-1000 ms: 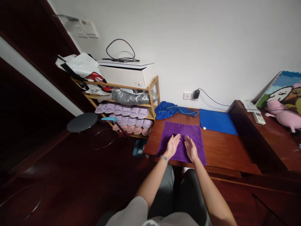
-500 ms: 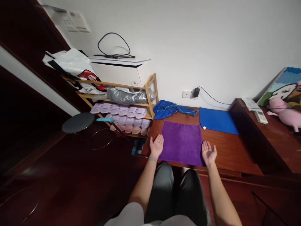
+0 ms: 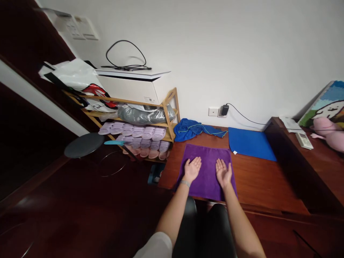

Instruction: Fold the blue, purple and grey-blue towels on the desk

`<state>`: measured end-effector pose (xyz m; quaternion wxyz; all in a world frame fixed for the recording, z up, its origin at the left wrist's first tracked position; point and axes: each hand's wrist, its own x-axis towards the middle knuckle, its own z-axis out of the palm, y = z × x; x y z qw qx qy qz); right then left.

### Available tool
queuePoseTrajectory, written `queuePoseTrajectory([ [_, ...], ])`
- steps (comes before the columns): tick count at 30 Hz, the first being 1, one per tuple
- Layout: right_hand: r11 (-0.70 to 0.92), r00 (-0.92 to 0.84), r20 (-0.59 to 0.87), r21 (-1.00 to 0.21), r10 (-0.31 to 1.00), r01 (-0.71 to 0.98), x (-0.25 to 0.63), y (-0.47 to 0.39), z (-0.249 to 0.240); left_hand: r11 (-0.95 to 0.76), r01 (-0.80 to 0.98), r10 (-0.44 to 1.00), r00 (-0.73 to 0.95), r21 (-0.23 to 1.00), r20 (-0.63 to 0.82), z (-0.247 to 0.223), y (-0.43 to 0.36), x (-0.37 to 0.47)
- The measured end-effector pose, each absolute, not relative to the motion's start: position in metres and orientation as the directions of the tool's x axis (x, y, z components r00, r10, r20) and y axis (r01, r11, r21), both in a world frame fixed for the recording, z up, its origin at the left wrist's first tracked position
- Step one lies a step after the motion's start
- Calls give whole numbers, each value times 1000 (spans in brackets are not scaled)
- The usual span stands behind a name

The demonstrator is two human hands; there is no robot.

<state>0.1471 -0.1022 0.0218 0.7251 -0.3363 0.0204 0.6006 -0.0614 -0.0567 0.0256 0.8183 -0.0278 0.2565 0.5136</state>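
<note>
Hovering over or resting on the purple cloth (image 3: 208, 179), both your hands are turned palm up; you cannot tell from this view whether they touch it. Your left hand (image 3: 192, 170) is over the left half of the cloth, its fingers nearly straight and close together, the thumb spread out to the left. Your right hand (image 3: 223, 173) is over the right half, its fingers slightly apart and the thumb spread to the right. The two hands are well apart, with purple fabric showing between them. A band (image 3: 185, 183) circles your left wrist.

The purple cloth lies spread flat on the table (image 3: 260, 179), along the edge nearest you. Beyond its far left corner you have a crumpled blue cloth (image 3: 187, 130); beyond its far right corner lies a flat blue cloth (image 3: 251, 143) with a white tag (image 3: 235, 152). Left of the purple cloth stand the rack (image 3: 172, 97), with rows of slippers (image 3: 138, 131), and a round stool (image 3: 84, 145). A charger (image 3: 225, 109) is plugged into the wall behind it. Well to its right, on a raised surface, are a remote (image 3: 304, 141) and a pink toy (image 3: 331, 136).
</note>
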Motion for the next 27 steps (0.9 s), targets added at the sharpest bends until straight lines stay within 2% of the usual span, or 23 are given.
queuePoseTrajectory([
  [6, 204, 456, -400, -531, 795, -822, 242, -138, 14, 294, -904, 893, 145, 310, -427, 38, -47, -142],
  [10, 268, 474, -292, -537, 831, -800, 218, -117, 36, 269, -905, 938, 169, 330, -302, 59, -36, -102],
  [14, 184, 327, -220, -494, 919, -850, 148, -62, 52, 333, -882, 936, 265, 335, -233, 63, -14, -29],
  [17, 64, 222, -301, -457, 928, -887, 110, -28, 44, 358, -879, 918, 270, 314, -290, 45, 3, 2],
  [20, -5, 183, -374, -449, 909, -893, 112, -16, 27, 367, -883, 896, 252, 292, -365, 25, 14, -2],
  [27, 150, 393, -379, -532, 838, -834, 220, -36, 8, 303, -907, 882, 151, 292, -446, 30, 39, -86],
])
